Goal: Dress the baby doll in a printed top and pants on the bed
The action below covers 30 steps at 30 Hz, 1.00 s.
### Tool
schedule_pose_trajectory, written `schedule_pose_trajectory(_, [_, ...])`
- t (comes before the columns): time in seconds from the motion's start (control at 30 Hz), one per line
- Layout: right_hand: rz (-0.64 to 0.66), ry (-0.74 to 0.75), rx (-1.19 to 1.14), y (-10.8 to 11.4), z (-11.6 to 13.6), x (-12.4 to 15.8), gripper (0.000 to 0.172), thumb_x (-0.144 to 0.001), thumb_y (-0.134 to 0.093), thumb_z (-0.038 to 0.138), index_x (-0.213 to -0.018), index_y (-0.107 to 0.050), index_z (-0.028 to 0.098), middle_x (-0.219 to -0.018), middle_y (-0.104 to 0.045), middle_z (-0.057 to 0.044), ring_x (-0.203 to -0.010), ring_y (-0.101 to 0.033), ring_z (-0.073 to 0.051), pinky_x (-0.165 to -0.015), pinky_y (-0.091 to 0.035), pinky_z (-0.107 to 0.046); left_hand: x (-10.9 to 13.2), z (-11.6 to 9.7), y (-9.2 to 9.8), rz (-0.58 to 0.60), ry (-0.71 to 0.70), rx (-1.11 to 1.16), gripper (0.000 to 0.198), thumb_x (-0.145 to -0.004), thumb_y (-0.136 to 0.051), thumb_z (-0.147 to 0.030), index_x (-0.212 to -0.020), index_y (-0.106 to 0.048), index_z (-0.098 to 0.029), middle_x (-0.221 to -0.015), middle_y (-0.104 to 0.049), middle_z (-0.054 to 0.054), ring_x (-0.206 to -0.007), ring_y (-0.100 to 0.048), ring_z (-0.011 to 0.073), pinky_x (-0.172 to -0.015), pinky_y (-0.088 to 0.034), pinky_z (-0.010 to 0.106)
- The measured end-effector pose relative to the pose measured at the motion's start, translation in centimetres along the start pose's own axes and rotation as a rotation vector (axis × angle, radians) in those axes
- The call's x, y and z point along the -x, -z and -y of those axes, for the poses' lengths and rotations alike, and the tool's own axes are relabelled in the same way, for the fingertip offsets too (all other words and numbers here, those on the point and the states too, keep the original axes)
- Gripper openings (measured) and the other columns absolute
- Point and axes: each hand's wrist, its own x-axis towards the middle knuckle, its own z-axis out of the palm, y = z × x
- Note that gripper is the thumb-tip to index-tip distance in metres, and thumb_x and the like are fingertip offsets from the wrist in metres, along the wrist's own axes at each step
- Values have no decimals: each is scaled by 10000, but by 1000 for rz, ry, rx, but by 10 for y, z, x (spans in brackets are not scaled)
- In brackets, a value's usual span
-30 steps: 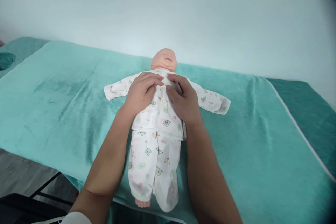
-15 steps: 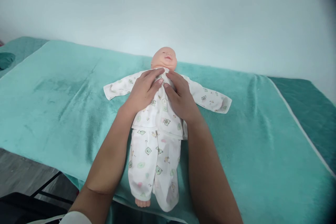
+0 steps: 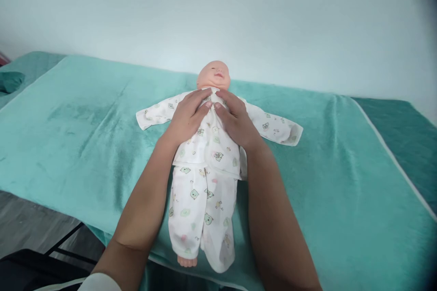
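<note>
Turquoise velvety cloth (image 3: pixel 327 182) spreads over a long bench (image 3: pixel 392 132), and on it, near the middle, a baby doll (image 3: pixel 214 77) lies on its back, head toward the pale wall (image 3: pixel 218 13) and feet toward the person. It wears a white shirt (image 3: pixel 213 145) and white trousers (image 3: pixel 187 211), printed with small green, pink and yellowish figures. The 2 sleeves stretch out to either side; 1 foot (image 3: pixel 187 262) shows its toes below the trouser hem.

The left hand (image 3: pixel 187 117) lies palm down on the left part of the doll's chest, the right hand (image 3: pixel 237 120) on the right part. Each grip is loosely spread over the shirt, thumb apart from the fingers; whether they press, I cannot tell. The fingertips of the 2 hands come near each other just below the collar, a narrow strip of shirt between the thumbs.

At lower left are a grey floor (image 3: pixel 27 213), a black bar (image 3: pixel 64 239) and a black object I cannot identify (image 3: pixel 37 270).
</note>
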Motion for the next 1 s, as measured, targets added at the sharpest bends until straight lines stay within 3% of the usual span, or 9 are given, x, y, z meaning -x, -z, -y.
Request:
schedule_pose_trajectory(0.2, [-52, -22, -17, 0, -14, 0, 597, -1025, -418, 661, -1464, -579, 290, -1567, -569, -67, -1476, -494, -277, -1283, -327, -553, 8, 29, 0, -118, 183, -193, 481, -1093, -335, -459, -1446, -603, -271, -1596, -564, 52, -1556, -424, 255, -1332, -194, 550])
schedule_pose_trajectory(0.43, [-234, -173, 330, 1, -41, 31, 570, -1059, -325, 552, -1487, -571, 268, -1603, -535, -104, -1524, -426, -313, -1271, -221, -668, 62, 69, 32, -145, 360, -623, 612, -999, -487, -341, -1601, -439, -239, -1706, -410, 66, -1592, -342, 309, -1337, -166, 573])
schedule_pose_trajectory(0.6, [-184, -279, 567, 35, -58, 72, 639, -1029, -392, 530, -1577, -467, 211, -1662, -446, -160, -1533, -392, -361, -1243, -229, -701, 94, 84, 59, -232, 501, -717, 624, -982, -460, -295, -1578, -461, -111, -1623, -499, 181, -1517, -431, 340, -1316, -244, 526])
schedule_pose_trajectory(0.73, [-184, -413, 632, 73, -80, 101, 638, -1015, -425, 491, -1556, -492, 158, -1621, -475, -213, -1474, -450, -366, -1226, -299, -642, 98, 88, 63, -207, 540, -748, 641, -978, -414, -233, -1604, -417, -93, -1662, -432, 213, -1543, -410, 346, -1282, -296, 524])
schedule_pose_trajectory(0.87, [-314, -494, 616, 94, -98, 112, 595, -955, -520, 411, -1459, -583, 100, -1440, -603, -263, -1343, -541, -377, -1149, -407, -571, 94, 87, 62, -150, 549, -817, 637, -1004, -337, -190, -1631, -369, -85, -1654, -417, 261, -1578, -353, 386, -1252, -311, 551])
schedule_pose_trajectory(1.0, [-317, -517, 573, 98, -108, 106, 514, -885, -566, 375, -1315, -672, 115, -1153, -702, -199, -1118, -616, -348, -1076, -454, -529, 88, 83, 71, -30, 513, -891, 656, -994, -249, -100, -1641, -357, -96, -1622, -442, 293, -1559, -394, 378, -1237, -318, 555])
